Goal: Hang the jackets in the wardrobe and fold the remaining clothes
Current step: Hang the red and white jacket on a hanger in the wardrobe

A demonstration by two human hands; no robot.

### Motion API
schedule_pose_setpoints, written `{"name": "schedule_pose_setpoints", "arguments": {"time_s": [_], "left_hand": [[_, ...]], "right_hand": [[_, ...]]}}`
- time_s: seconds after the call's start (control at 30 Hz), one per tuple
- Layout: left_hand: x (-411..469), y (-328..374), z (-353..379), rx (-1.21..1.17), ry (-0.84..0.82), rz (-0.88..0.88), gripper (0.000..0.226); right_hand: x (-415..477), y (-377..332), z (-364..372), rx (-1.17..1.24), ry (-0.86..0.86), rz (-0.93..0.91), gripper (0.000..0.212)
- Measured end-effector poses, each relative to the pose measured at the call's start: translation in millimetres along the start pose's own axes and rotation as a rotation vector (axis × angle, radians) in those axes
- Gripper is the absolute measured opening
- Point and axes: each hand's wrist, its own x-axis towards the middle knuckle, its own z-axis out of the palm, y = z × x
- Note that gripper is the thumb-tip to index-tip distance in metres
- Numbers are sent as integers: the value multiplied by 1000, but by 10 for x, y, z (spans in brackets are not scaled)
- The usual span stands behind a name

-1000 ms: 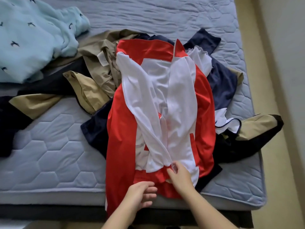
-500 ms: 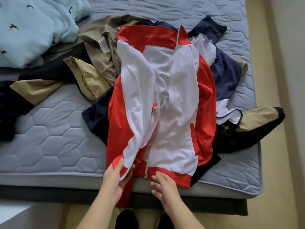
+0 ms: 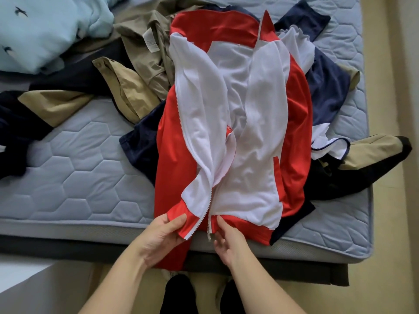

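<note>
While lying front-up and unzipped down the centre of the frame, draped over a heap of other clothes on a pale blue quilted mattress [image 3: 79, 177]: a red and white jacket [image 3: 238, 123], collar near the top edge, hem at the mattress's near side, low in the frame.

Left hand [image 3: 163, 236], lower centre, gripping the left hem corner, thumb on top of the red band, fingers underneath. Right hand [image 3: 229, 241], just beside it, thumb resting on the right hem band next to the zip foot, fingers curled below the edge. Impossible to tell whether truly pinching the cloth.

Probably thin, smooth sports fabric: light, limp, a little slippery, with no stiffness to hold a shape. Likely to sag and slide if lifted by one corner. Best held by both hem ends for zipping, then by the collar or shoulders, upper centre, for a hanger.

Upper left, a light blue garment [image 3: 45, 35] with small dark bird prints. Left of centre, a khaki garment [image 3: 145, 57]. Right side, navy cloth [image 3: 326, 87] and a black and tan jacket [image 3: 374, 155] overhanging the mattress edge.
</note>
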Motion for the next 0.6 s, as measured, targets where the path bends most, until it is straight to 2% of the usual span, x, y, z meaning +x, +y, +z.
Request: {"name": "schedule_pose_setpoints", "arguments": {"time_s": [0.1, 0.2, 0.27, 0.33, 0.47, 0.6], "left_hand": [[-35, 38, 45, 34, -52, -2, 82], [-83, 114, 143, 72, -94, 28, 85], [-100, 143, 212, 106, -105, 62, 80], [-105, 145, 303, 140, -104, 100, 73], [-97, 78, 479, 210, -89, 177, 67], [-146, 23, 595, 254, -206, 150, 48]], "right_hand": [[-230, -58, -64, 35, -177, -31, 13], [-559, -181, -140, 179, -347, -38, 16], [-772, -254, -172, 244, -456, -57, 30], [-919, -312, -191, 200, -538, -79, 43], [-980, -398, -245, 123, -631, -114, 42], [-980, -439, -307, 30, -676, -183, 46]]}}
